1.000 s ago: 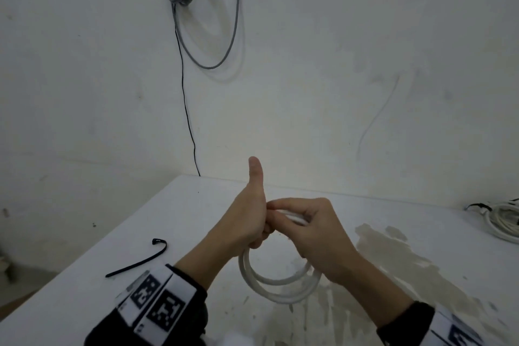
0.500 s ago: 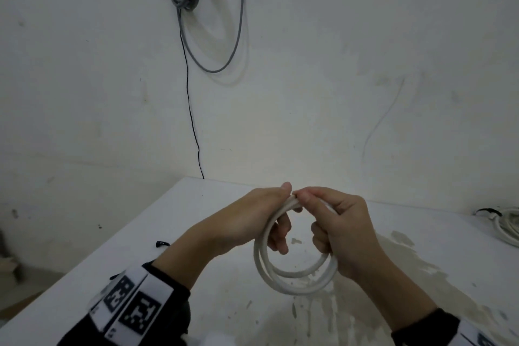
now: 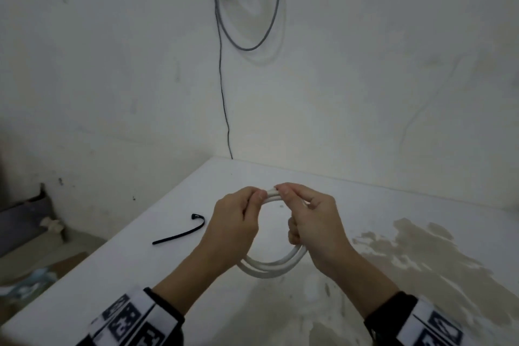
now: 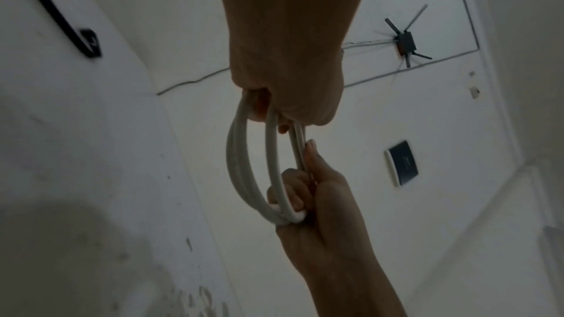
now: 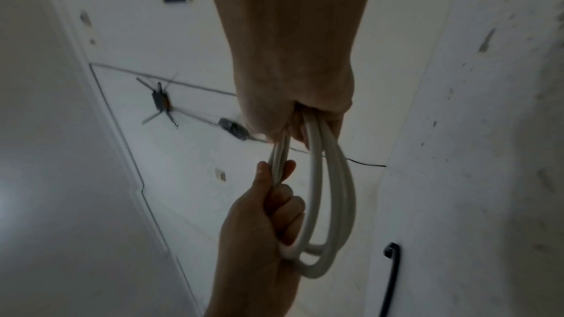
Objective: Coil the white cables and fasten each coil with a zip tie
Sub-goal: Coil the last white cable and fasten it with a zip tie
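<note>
From the head view, the left hand and right hand are holding a coiled white cable up over the white counter, thumbs and fingers pinching its top arc side by side; a black zip tie is lying loose on the counter, left of the hands. In the left wrist view, the left hand's fingers are curling round the loops; the right hand's fingers are gripping the far side. In the right wrist view, the loops are hanging between both fists; the zip tie is showing at the lower right.
</note>
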`<state>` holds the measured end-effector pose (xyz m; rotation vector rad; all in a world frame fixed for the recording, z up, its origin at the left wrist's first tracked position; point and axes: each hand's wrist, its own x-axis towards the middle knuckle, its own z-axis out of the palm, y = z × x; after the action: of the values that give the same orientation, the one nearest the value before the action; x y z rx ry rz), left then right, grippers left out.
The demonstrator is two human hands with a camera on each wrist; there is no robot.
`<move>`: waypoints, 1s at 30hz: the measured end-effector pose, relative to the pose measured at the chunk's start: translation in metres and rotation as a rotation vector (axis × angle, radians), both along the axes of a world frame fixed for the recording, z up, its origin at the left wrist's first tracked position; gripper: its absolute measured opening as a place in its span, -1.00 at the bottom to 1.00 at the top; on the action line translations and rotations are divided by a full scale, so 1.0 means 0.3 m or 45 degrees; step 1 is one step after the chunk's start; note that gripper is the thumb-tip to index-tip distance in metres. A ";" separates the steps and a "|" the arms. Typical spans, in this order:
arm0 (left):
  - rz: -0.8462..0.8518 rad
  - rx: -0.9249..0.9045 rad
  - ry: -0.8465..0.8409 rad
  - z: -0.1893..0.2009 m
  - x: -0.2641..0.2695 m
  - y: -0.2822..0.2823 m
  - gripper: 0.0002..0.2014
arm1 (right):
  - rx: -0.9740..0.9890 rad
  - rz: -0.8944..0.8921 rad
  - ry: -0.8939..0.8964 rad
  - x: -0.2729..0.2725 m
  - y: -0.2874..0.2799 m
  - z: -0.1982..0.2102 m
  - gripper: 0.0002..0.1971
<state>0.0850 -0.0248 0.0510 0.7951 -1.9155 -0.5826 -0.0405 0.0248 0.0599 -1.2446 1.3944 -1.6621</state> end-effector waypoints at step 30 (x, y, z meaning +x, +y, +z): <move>-0.194 0.501 -0.132 -0.162 0.322 -0.176 -0.65 | 0.141 0.220 0.867 0.019 -0.368 -0.143 -0.90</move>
<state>0.1815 -0.0776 0.0023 0.9439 -1.9956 -1.0520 -0.0348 -0.0858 0.0171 -1.9049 1.6660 -1.0593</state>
